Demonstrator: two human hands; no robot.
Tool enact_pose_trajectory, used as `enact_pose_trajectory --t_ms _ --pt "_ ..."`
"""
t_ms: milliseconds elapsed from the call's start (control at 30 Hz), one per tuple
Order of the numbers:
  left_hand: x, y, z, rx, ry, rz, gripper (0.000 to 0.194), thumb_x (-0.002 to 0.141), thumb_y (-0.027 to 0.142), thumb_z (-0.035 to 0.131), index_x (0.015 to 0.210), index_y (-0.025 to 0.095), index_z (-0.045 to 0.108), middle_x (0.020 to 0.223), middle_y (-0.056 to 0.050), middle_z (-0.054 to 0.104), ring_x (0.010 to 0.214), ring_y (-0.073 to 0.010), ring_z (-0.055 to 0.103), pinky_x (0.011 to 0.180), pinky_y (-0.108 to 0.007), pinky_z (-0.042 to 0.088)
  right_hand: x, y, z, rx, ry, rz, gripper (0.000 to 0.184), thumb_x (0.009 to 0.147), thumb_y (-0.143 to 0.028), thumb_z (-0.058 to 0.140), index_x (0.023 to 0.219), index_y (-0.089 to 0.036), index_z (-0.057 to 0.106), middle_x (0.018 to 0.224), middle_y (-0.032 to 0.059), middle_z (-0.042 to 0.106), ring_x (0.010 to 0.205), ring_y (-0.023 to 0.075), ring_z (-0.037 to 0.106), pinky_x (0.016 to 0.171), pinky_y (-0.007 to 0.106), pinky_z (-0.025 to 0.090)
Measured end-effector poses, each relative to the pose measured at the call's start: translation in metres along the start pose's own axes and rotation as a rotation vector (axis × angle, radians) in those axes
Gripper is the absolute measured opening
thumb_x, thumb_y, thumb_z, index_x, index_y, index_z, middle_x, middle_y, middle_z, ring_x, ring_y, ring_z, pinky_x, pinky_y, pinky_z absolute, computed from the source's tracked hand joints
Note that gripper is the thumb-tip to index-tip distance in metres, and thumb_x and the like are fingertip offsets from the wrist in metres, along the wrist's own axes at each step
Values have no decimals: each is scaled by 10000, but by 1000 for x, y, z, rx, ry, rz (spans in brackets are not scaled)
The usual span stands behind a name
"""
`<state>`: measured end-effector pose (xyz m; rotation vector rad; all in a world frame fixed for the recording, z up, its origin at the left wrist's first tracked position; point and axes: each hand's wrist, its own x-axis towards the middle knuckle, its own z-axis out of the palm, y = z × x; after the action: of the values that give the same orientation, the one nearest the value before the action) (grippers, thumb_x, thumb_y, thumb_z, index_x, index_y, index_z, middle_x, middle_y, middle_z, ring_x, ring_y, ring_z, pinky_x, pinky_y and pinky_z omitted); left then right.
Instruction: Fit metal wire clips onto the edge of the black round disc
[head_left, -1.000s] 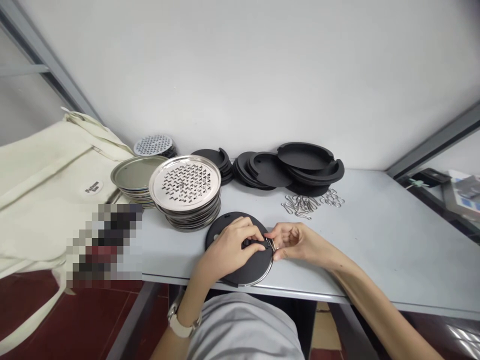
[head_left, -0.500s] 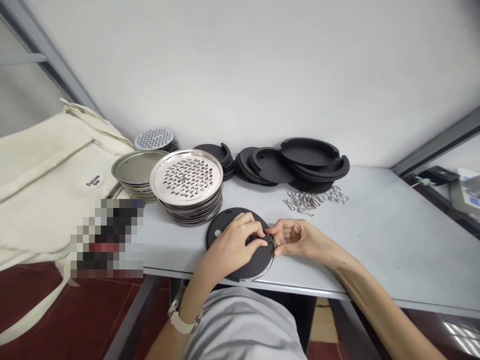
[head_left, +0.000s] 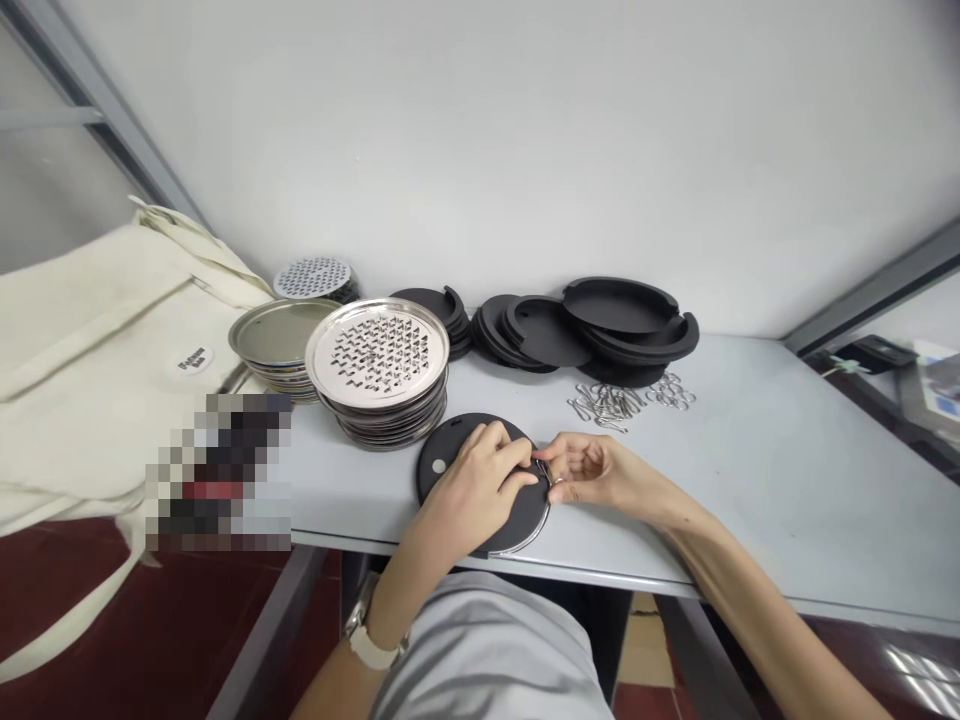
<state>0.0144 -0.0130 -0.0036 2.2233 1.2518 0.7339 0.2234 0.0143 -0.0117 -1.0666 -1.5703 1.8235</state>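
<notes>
A black round disc with a metal rim (head_left: 450,460) lies flat near the front edge of the grey table (head_left: 750,500). My left hand (head_left: 476,490) rests on top of it, fingers curled and pressed onto its right edge. My right hand (head_left: 592,475) sits just right of the disc, fingers pinched on a small metal wire clip (head_left: 545,472) at the disc's rim. The two hands' fingertips meet at that clip.
A stack of perforated metal plates (head_left: 379,370) stands behind the disc, with plain metal plates (head_left: 274,340) to its left. Black discs (head_left: 600,325) are piled along the wall. Loose wire clips (head_left: 622,400) lie in front of them. A cream cloth bag (head_left: 97,340) sits left.
Both hands have stayed on the disc's right edge, with only small finger shifts at the clip. The view has drifted slightly.
</notes>
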Motion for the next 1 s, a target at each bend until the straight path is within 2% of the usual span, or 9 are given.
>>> enact_pose_trajectory --t_ms 600,867,1000 --pt "1 4 7 8 58 -52 65 897 160 546 854 209 542 914 -10 480 915 -178 481 845 -321 432 2 -1 -4 -5 -5 -24 388 674 -287 803 993 -160 622 722 -36 604 653 92 573 660 247 474" --pt "5 11 17 29 134 -114 69 908 165 538 865 207 504 920 -15 473 911 -186 469 825 -317 428 -1 -3 -11 -108 62 -56 397 680 -366 789 984 -166 630 751 -22 590 667 101 552 662 250 464" --pt "9 13 19 136 189 -158 64 938 163 467 899 203 498 949 -40 462 913 -205 460 850 -358 424 -11 -5 -14 -129 60 -50 412 704 -382 776 1034 -179 637 751 -10 588 676 117 548 665 261 466"
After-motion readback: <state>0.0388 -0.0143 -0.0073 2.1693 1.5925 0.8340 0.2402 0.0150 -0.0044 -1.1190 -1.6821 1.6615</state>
